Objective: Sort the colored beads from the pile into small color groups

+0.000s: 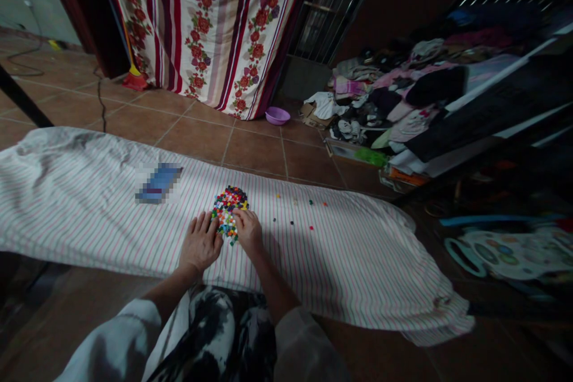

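A heap of tiny, blocky pieces in many colours (227, 206) lies on a striped cloth (358, 262). My left hand (200, 243) rests flat at the heap's left edge, fingers stretched out and holding nothing. At the right side of the heap, my right hand (249, 233) has its fingers bent and drawn together over the pieces; whatever is between the fingertips is too small to make out. Several single pieces lie spaced apart to the right, among them a red piece (311, 228), a black piece (292, 222) and a green piece (311, 202).
A blurred-out blue, flat rectangular thing (159, 183) lies left of the heap. Beyond the cloth, a purple basin (277, 116) and a red broom (135, 79) stand on the tiled floor by a flowered curtain (201, 24). Clothes (403, 89) are piled at the back right.
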Demonstrator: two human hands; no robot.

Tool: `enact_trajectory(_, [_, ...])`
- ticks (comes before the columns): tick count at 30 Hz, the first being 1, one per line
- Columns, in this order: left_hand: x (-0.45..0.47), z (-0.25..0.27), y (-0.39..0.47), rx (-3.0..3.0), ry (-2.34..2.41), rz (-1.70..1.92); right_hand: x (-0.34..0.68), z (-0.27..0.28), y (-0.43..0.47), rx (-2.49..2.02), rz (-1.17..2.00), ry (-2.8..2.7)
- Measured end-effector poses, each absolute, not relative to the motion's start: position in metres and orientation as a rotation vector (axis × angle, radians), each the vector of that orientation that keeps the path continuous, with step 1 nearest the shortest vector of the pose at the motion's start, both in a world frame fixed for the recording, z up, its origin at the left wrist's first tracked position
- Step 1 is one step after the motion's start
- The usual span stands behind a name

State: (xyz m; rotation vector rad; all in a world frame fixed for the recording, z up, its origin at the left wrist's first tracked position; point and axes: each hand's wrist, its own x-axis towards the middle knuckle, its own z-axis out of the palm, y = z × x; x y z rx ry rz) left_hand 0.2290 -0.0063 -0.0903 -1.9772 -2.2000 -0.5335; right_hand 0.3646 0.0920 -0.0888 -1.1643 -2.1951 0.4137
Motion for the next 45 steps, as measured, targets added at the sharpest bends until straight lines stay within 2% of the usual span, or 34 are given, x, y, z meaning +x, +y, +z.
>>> enact_trajectory(18, [0.225, -0.096, -0.007, -1.977, -2.109, -0.486, 0.374, -0.108, 0.085, -1.203, 0.354, -1.812])
enact_trajectory(45, [0.217, -0.105, -0.006, -1.981, -1.983, -0.482, 0.383, -0.098, 0.073, -1.305, 0.366, -1.549])
